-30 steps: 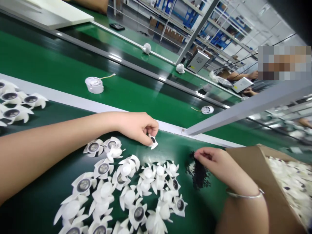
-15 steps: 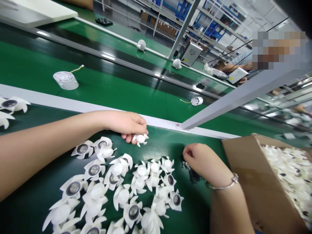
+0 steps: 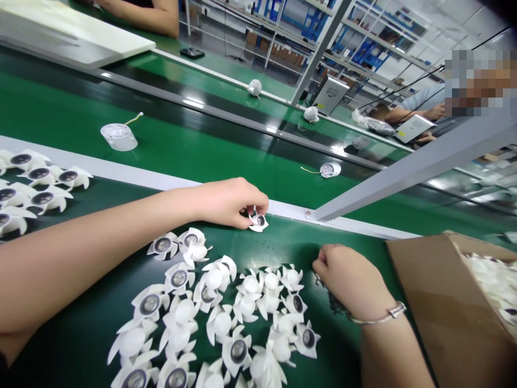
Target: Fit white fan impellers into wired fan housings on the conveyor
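Observation:
My left hand (image 3: 238, 203) pinches a small white fan impeller (image 3: 259, 220) by its blades, its dark ringed hub facing me, just over the green worktop near the white rail. To the right, my right hand (image 3: 343, 272) is closed, fingers curled under, above a scatter of tiny black parts (image 3: 334, 302); whatever its fingertips hold is hidden. Between and below the hands lies a spread of loose white impellers (image 3: 220, 323), some hub-side up, others showing smooth domes. More impellers (image 3: 43, 199) stand grouped at the left, past my forearm.
A cardboard box (image 3: 440, 302) full of white impellers stands at the right. A slanting grey post (image 3: 388, 172) rises from the white rail (image 3: 291, 210). Beyond it, a green conveyor carries white round housings (image 3: 119, 137) with wires. Co-workers' arms (image 3: 149, 16) show across the line.
The impeller in my left hand has turned from its domed side to its hub side. My right hand stays closed by the black parts. The view has shifted left.

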Action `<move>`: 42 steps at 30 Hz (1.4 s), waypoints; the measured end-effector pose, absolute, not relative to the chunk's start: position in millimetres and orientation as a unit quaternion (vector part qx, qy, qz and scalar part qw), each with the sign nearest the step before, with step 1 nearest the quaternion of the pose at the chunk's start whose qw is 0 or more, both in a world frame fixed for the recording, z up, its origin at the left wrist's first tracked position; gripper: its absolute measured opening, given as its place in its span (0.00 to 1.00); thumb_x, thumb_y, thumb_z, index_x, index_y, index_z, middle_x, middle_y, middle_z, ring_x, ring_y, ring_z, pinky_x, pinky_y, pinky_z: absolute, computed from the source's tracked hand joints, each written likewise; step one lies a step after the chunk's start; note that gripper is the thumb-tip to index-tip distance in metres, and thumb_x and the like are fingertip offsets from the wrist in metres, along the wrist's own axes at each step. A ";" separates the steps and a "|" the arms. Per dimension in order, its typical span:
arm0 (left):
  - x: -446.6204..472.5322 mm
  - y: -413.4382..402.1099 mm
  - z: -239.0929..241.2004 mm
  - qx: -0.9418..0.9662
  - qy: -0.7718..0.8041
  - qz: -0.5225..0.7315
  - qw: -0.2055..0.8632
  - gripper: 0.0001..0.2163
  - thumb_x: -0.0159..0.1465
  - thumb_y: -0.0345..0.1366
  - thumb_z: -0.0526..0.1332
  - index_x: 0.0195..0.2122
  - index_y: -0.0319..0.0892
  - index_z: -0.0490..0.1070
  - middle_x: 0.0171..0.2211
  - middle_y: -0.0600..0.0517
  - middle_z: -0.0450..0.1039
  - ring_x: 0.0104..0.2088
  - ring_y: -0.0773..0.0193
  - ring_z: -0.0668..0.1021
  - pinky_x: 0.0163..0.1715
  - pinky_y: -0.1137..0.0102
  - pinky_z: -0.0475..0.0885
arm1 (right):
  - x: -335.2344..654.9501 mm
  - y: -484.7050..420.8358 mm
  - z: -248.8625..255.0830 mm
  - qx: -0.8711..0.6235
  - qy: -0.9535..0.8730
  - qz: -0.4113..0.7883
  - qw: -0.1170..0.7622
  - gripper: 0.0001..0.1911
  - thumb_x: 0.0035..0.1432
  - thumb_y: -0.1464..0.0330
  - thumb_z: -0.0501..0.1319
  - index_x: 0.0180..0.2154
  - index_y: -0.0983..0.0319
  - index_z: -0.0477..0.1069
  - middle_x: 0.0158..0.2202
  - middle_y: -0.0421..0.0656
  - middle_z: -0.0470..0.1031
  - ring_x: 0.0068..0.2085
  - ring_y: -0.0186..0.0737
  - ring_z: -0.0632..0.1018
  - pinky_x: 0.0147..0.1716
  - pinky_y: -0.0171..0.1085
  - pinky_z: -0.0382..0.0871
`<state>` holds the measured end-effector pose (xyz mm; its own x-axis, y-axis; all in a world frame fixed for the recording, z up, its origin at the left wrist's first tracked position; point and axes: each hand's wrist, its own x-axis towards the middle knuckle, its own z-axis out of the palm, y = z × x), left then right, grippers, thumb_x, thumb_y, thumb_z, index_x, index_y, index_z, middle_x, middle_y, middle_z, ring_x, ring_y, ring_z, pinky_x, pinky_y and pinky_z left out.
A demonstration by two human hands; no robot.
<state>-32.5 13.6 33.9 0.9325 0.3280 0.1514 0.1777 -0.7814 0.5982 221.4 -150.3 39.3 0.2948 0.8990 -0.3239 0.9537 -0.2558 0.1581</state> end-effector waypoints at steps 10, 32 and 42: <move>-25.7 -3.2 40.6 0.933 0.040 0.169 0.315 0.14 0.54 0.21 0.60 0.39 0.43 0.74 0.37 0.53 0.76 0.37 0.66 0.76 0.36 0.74 0.69 | 172.3 -133.2 32.5 0.574 0.741 -0.209 -0.279 0.05 0.64 0.73 0.53 0.35 0.60 0.65 0.32 0.39 0.67 0.33 0.34 0.68 0.33 0.33 0.62; -20.2 -24.4 48.1 0.837 0.128 0.203 0.491 0.11 0.53 0.28 0.65 0.38 0.42 0.73 0.36 0.54 0.72 0.32 0.70 0.77 0.31 0.76 0.73 | 159.9 -141.8 38.2 0.570 0.733 -0.131 -0.346 0.05 0.63 0.75 0.56 0.36 0.60 0.68 0.32 0.39 0.70 0.32 0.32 0.71 0.31 0.33 0.66; -20.4 -21.5 43.4 0.761 0.177 0.200 0.591 0.16 0.50 0.28 0.67 0.40 0.42 0.71 0.32 0.56 0.71 0.30 0.69 0.77 0.30 0.74 0.74 | 160.5 -146.7 35.4 0.480 0.808 -0.006 -0.341 0.22 0.56 0.79 0.60 0.52 0.59 0.67 0.42 0.46 0.75 0.41 0.42 0.76 0.40 0.42 0.75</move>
